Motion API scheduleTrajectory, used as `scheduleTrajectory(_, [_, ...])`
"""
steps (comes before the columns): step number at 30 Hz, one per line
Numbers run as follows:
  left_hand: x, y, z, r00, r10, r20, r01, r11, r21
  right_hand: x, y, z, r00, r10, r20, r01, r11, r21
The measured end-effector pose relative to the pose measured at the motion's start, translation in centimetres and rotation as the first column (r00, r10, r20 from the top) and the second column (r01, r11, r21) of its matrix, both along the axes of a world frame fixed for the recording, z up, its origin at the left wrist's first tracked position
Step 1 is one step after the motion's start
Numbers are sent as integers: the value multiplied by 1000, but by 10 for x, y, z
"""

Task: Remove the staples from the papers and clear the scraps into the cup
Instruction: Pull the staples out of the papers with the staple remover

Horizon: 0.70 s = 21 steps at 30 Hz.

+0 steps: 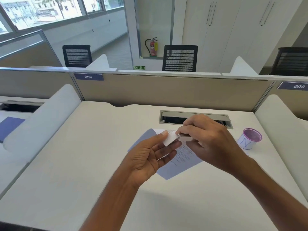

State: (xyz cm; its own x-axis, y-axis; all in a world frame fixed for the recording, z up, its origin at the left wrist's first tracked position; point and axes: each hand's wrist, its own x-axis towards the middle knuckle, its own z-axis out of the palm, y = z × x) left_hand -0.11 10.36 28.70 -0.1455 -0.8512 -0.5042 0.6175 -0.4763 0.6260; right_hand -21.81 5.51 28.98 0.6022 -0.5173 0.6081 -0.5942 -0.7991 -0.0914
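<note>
My left hand (150,155) pinches a small folded white paper (170,139) between thumb and fingers, lifted above the desk. Gripped in my right hand (206,139) is a small metal staple remover (184,138), its jaws touching the paper's right edge. Under both hands a printed sheet (179,164) lies flat on the white desk (83,164). A small paper cup (249,139) with a purple rim and a blue mark stands upright to the right, apart from my right hand. No staple is clear to see.
A cable hatch (176,116) with an open lid sits behind my hands. Beige partitions (166,90) wall the desk's far side, with white dividers (50,117) at left and right. Black chairs (180,58) stand beyond.
</note>
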Motion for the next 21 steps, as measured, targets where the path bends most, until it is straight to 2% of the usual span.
scheduleTrajectory(2, [-1, 2, 1, 999, -1, 35, 1, 1000, -24, -1, 2, 1, 993, -10, 115, -12, 982, 186])
scheduleTrajectory(4, [-1, 3, 0, 998, 14, 66, -10, 998, -54, 0, 5, 3, 967, -51, 250, -48, 925, 376])
scheduleTrajectory(9, [-3, 6, -8, 986, 33, 165, -5, 986, -167, 4, 18, 10, 860, -247, 446, -155, 707, 690])
scheduleTrajectory(11, [-6, 9, -8, 980, 71, 188, -31, 978, -208, 8, 24, 10, 846, -273, 458, -160, 689, 706])
scheduleTrajectory(16, [-15, 15, -6, 963, 127, 238, -62, 962, -265, 17, 32, 6, 887, -234, 397, -25, 835, 550])
scheduleTrajectory(21, [-19, 19, -5, 961, 126, 246, -53, 957, -284, 18, 34, 2, 897, -227, 380, 19, 878, 478])
